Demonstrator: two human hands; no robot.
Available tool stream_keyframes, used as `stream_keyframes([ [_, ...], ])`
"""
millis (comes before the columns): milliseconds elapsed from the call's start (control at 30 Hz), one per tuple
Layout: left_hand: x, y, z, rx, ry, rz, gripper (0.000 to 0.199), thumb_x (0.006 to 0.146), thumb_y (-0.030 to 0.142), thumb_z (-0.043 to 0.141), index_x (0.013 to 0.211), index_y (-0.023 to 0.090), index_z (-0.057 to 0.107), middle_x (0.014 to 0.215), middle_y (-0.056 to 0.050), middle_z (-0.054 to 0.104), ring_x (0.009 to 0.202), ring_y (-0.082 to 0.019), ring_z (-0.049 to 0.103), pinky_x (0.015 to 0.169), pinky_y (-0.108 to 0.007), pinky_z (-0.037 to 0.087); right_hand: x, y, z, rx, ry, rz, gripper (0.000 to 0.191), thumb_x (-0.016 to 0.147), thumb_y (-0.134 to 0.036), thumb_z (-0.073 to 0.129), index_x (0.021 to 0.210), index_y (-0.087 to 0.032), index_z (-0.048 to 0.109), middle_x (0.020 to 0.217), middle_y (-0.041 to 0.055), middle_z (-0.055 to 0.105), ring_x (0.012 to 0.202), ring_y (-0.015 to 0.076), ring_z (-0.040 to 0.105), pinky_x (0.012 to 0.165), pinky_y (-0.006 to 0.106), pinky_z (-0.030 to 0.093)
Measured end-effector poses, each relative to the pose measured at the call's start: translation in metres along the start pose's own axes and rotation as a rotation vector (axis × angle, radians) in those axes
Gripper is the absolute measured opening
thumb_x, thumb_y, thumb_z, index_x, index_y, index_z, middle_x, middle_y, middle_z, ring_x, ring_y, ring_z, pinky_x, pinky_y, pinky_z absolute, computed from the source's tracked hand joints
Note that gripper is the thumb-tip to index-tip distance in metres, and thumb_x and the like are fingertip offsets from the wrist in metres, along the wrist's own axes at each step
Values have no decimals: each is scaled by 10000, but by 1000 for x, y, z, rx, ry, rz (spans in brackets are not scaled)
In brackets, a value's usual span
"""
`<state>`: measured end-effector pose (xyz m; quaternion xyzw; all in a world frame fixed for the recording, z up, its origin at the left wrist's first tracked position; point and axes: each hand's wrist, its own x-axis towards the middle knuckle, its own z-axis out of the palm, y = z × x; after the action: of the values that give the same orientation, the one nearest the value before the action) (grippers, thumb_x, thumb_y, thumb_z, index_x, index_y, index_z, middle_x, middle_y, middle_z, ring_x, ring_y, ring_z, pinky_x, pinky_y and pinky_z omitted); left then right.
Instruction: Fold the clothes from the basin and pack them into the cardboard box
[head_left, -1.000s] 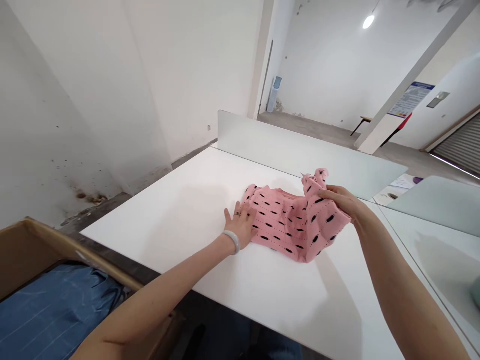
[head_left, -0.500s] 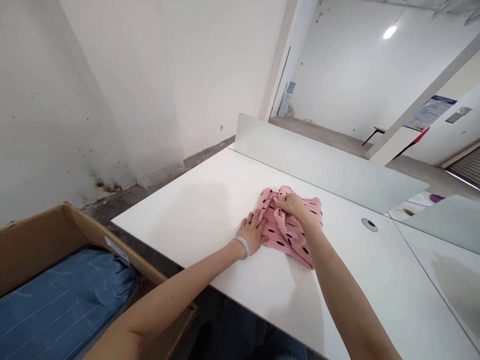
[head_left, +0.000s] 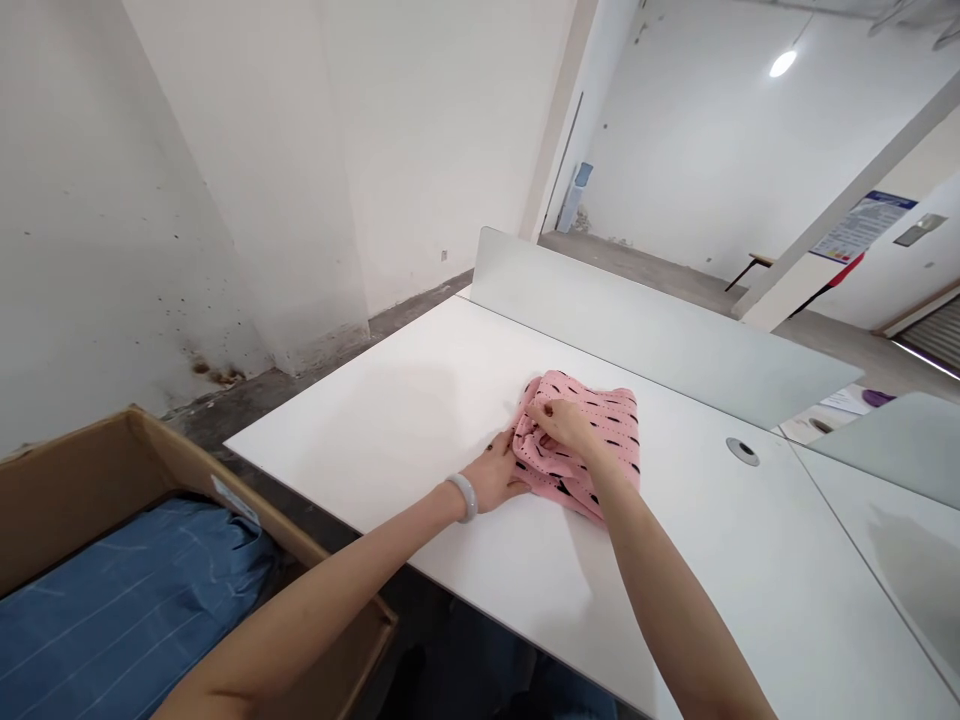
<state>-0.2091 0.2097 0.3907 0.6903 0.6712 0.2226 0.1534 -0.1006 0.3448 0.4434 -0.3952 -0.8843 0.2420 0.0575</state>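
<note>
A pink cloth with black dashes and small dots (head_left: 615,420) lies folded in several layers on the white table (head_left: 390,400). My right hand (head_left: 564,425) is over its left part, fingers curled and pinching the top layer near the left edge. Against that same edge rests my left hand (head_left: 491,475), its thumb and fingers apart, with some fingertips hidden by the cloth. A pale bangle (head_left: 465,497) circles my left wrist. Whether the cloth is a garment, I cannot tell.
At the lower left stands an open cardboard box (head_left: 82,450) holding blue fabric with thin pale lines (head_left: 135,610). A low frosted divider (head_left: 645,320) runs along the table's far side. A round cable grommet (head_left: 742,452) is set in the tabletop to the right.
My right hand has moved left with the gathered cloth, laying it over toward the left edge; the cloth looks flatter and neater. My left hand has slid slightly left off the cloth's top.
</note>
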Motion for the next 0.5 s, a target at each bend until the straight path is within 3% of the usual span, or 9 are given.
stream_keyframes([
  [67,-5,-2,-10,-88,-47,-30,501,857,275,527,1332,149,429,1388,-138,442,1266,-239,426,1041,-360,387,-8,4,0,31,-25,-27,381,882,-457,424,607,-195,399,577,24,539,507,115,450,508,265,339],
  [133,-7,1,-16,-155,2,-118,391,887,216,425,1266,127,468,1284,-138,519,1165,-226,503,989,-360,425,-16,6,1,51,-26,-47,350,865,-426,455,616,-199,360,562,0,497,498,103,396,494,258,308],
  [233,-4,9,-17,-201,162,-159,350,937,305,339,1224,177,493,1165,-96,567,1013,-202,569,893,-343,466,-29,4,2,111,-31,-75,332,863,-430,456,645,-202,355,575,-19,470,504,96,364,486,251,294],
  [333,0,17,-10,-114,196,-120,307,906,405,437,1107,208,558,1033,-64,603,911,-207,587,805,-328,471,-51,6,-3,258,-66,-193,286,888,-450,419,755,-202,469,710,-4,556,597,110,465,538,245,369],
  [400,1,17,-6,-77,173,-144,244,890,366,462,1050,213,565,933,-39,626,845,-204,595,752,-315,463,-71,19,-8,316,39,-239,270,889,-452,431,921,-209,545,897,28,613,757,138,552,648,264,443],
  [500,-1,13,-3,-127,160,-180,227,902,321,410,1065,232,538,808,4,619,747,-184,589,685,-292,449,-108,53,-11,241,343,-192,274,864,-439,503,1027,-231,576,1062,64,613,943,191,579,778,318,475],
])
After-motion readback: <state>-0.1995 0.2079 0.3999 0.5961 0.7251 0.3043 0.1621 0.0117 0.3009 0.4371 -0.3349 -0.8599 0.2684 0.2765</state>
